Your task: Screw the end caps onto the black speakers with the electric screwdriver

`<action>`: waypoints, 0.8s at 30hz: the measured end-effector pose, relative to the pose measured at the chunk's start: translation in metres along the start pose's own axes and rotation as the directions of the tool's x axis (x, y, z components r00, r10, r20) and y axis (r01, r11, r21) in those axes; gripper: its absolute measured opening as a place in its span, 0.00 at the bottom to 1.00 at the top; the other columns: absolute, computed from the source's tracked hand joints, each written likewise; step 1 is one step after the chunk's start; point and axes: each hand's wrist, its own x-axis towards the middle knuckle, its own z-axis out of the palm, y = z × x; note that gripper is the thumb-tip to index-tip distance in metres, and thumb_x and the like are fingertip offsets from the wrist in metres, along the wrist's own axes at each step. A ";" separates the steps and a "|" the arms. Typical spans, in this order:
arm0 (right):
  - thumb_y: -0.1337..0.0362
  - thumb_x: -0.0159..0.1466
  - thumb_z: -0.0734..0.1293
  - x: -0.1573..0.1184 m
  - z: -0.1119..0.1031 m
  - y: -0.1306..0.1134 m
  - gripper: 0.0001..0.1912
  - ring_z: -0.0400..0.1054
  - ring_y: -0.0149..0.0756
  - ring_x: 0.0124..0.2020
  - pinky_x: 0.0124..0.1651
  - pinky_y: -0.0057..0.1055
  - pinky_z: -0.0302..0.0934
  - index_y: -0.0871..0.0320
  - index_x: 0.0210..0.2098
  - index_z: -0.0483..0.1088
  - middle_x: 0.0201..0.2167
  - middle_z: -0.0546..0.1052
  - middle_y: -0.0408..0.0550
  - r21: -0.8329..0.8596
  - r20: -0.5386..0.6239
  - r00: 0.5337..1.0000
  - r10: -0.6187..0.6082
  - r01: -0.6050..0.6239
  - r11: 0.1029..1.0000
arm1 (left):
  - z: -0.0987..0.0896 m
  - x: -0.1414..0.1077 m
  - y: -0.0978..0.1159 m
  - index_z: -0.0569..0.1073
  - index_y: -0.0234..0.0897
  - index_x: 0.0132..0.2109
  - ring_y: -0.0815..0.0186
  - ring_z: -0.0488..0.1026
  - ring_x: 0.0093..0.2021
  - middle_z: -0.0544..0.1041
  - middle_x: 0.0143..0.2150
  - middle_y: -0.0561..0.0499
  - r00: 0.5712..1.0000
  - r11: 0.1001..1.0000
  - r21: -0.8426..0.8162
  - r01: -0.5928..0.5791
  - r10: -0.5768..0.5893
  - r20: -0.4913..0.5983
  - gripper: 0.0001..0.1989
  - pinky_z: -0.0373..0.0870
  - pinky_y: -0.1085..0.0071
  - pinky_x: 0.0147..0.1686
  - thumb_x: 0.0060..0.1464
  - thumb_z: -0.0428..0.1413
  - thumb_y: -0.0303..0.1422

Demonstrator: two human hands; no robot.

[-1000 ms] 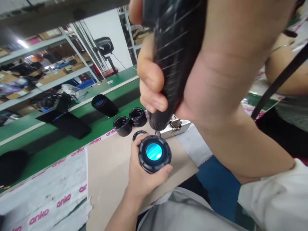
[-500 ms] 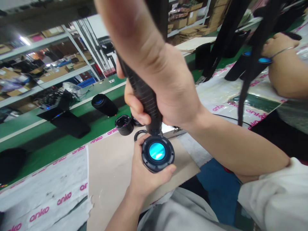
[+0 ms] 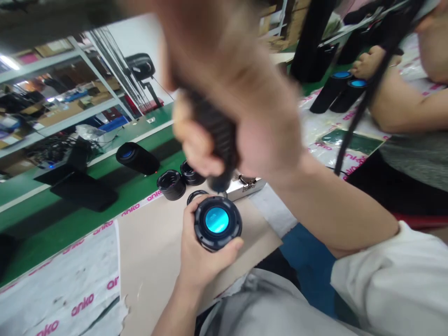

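Observation:
Wrapped round a black round speaker with a shiny blue centre, my left hand steadies it over the brown cardboard. My right hand, blurred by motion, grips a black ribbed power screwdriver held upright. The tool's lower end is near the speaker's far rim; whether its tip touches cannot be made out. Behind the speaker lie a dark ring and two black ring-shaped parts.
A silvery box sits behind the cardboard. Black cylindrical speakers lie on the green table at the left. At the right, a person's hand is beside two upright speakers. A black strap hangs in front.
The view has shifted, so the table items appear further left. The screwdriver's lower end has lifted slightly from the speaker's rim. My left hand keeps its hold on the speaker.

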 end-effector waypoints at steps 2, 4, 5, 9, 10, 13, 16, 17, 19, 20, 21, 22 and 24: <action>0.62 0.78 0.58 -0.008 -0.019 0.009 0.07 0.57 0.28 0.16 0.21 0.27 0.58 0.52 0.42 0.65 0.20 0.63 0.35 -0.003 -0.154 0.973 -0.169 0.171 0.985 | 0.001 0.000 0.001 0.70 0.41 0.62 0.49 0.82 0.60 0.78 0.62 0.39 1.000 0.999 -0.041 -0.009 0.009 0.012 0.41 0.81 0.57 0.58 0.45 0.78 0.45; 0.50 0.71 0.72 -0.016 -0.035 0.025 0.16 0.61 0.30 0.18 0.19 0.30 0.56 0.54 0.37 0.66 0.21 0.64 0.37 -0.118 -0.317 0.888 -0.332 0.311 0.943 | 0.001 0.000 0.001 0.70 0.40 0.62 0.50 0.82 0.60 0.78 0.62 0.39 1.000 0.998 -0.058 -0.012 0.013 0.008 0.41 0.81 0.58 0.57 0.46 0.78 0.43; 0.44 0.67 0.75 -0.019 -0.041 0.035 0.23 0.58 0.28 0.16 0.17 0.30 0.52 0.54 0.34 0.65 0.20 0.63 0.37 -0.134 -0.420 0.842 -0.339 0.312 0.941 | 0.001 0.000 0.000 0.70 0.40 0.62 0.50 0.83 0.59 0.79 0.62 0.39 1.000 0.998 -0.059 -0.015 0.015 0.003 0.40 0.81 0.59 0.57 0.46 0.77 0.42; 0.36 0.59 0.80 -0.027 -0.052 0.069 0.33 0.57 0.28 0.13 0.14 0.29 0.49 0.55 0.31 0.62 0.16 0.64 0.36 -0.113 -0.450 0.860 -0.241 0.213 0.971 | 0.001 -0.002 -0.001 0.71 0.41 0.62 0.51 0.84 0.59 0.80 0.62 0.41 0.999 0.998 -0.042 -0.043 0.042 -0.022 0.40 0.81 0.60 0.58 0.46 0.78 0.41; 0.37 0.59 0.80 -0.028 -0.053 0.074 0.33 0.58 0.28 0.13 0.13 0.29 0.49 0.55 0.31 0.63 0.16 0.65 0.36 -0.101 -0.432 0.873 -0.226 0.202 0.974 | 0.001 -0.002 -0.002 0.71 0.41 0.62 0.51 0.84 0.59 0.81 0.62 0.41 0.998 0.998 -0.041 -0.052 0.051 -0.027 0.40 0.82 0.61 0.57 0.46 0.78 0.41; 0.39 0.61 0.80 -0.033 -0.055 0.084 0.30 0.58 0.28 0.12 0.13 0.28 0.49 0.55 0.33 0.66 0.16 0.65 0.35 -0.059 -0.377 0.913 -0.155 0.143 0.988 | 0.001 -0.001 -0.002 0.72 0.41 0.62 0.53 0.84 0.59 0.81 0.61 0.43 0.997 0.997 -0.046 -0.062 0.060 -0.037 0.40 0.82 0.64 0.57 0.45 0.78 0.41; 0.39 0.60 0.80 -0.040 -0.058 0.085 0.30 0.59 0.29 0.12 0.12 0.28 0.52 0.55 0.32 0.66 0.16 0.67 0.36 -0.006 -0.342 0.938 -0.060 0.062 0.998 | 0.001 -0.001 -0.002 0.72 0.41 0.62 0.53 0.84 0.59 0.81 0.61 0.42 0.999 0.998 -0.056 -0.042 0.040 -0.033 0.41 0.81 0.64 0.57 0.45 0.79 0.41; 0.40 0.60 0.81 -0.041 -0.059 0.084 0.30 0.59 0.29 0.12 0.12 0.29 0.53 0.56 0.30 0.65 0.16 0.67 0.37 0.001 -0.354 0.933 -0.066 0.071 0.997 | 0.001 -0.001 -0.003 0.72 0.41 0.62 0.53 0.84 0.59 0.81 0.61 0.42 0.999 0.997 -0.062 -0.035 0.033 -0.030 0.41 0.81 0.64 0.58 0.44 0.79 0.41; 0.42 0.61 0.80 -0.042 -0.059 0.077 0.29 0.60 0.29 0.12 0.12 0.30 0.52 0.56 0.29 0.65 0.16 0.68 0.38 -0.020 -0.395 0.903 -0.166 0.172 0.985 | 0.001 -0.001 -0.003 0.72 0.41 0.63 0.53 0.84 0.59 0.81 0.62 0.42 0.999 0.997 -0.073 -0.031 0.030 -0.025 0.42 0.81 0.63 0.58 0.44 0.79 0.42; 0.42 0.62 0.80 -0.041 -0.059 0.074 0.29 0.60 0.29 0.12 0.13 0.30 0.52 0.56 0.28 0.65 0.16 0.68 0.38 -0.043 -0.416 0.880 -0.231 0.235 0.971 | 0.001 -0.001 -0.003 0.72 0.41 0.63 0.53 0.84 0.60 0.80 0.62 0.41 0.999 0.997 -0.075 -0.032 0.030 -0.025 0.42 0.81 0.63 0.58 0.44 0.79 0.42; 0.42 0.63 0.80 -0.039 -0.058 0.071 0.29 0.60 0.29 0.12 0.13 0.31 0.52 0.56 0.29 0.65 0.17 0.68 0.38 -0.067 -0.431 0.856 -0.284 0.284 0.957 | 0.001 -0.001 -0.003 0.72 0.41 0.62 0.52 0.83 0.60 0.80 0.62 0.41 0.999 0.997 -0.072 -0.033 0.031 -0.025 0.42 0.81 0.63 0.58 0.44 0.79 0.42; 0.41 0.62 0.80 -0.037 -0.057 0.069 0.29 0.60 0.29 0.12 0.13 0.31 0.52 0.56 0.30 0.66 0.17 0.68 0.38 -0.085 -0.443 0.840 -0.313 0.308 0.947 | 0.001 -0.001 -0.002 0.72 0.41 0.62 0.52 0.84 0.60 0.80 0.62 0.41 0.999 0.997 -0.067 -0.035 0.034 -0.026 0.41 0.81 0.62 0.58 0.44 0.79 0.43; 0.38 0.60 0.80 -0.033 -0.055 0.069 0.31 0.59 0.28 0.12 0.12 0.30 0.51 0.56 0.31 0.66 0.16 0.68 0.37 -0.103 -0.457 0.836 -0.305 0.290 0.951 | 0.001 -0.001 -0.002 0.71 0.41 0.62 0.52 0.84 0.60 0.80 0.62 0.41 0.999 0.998 -0.056 -0.038 0.036 -0.023 0.41 0.81 0.61 0.58 0.45 0.79 0.43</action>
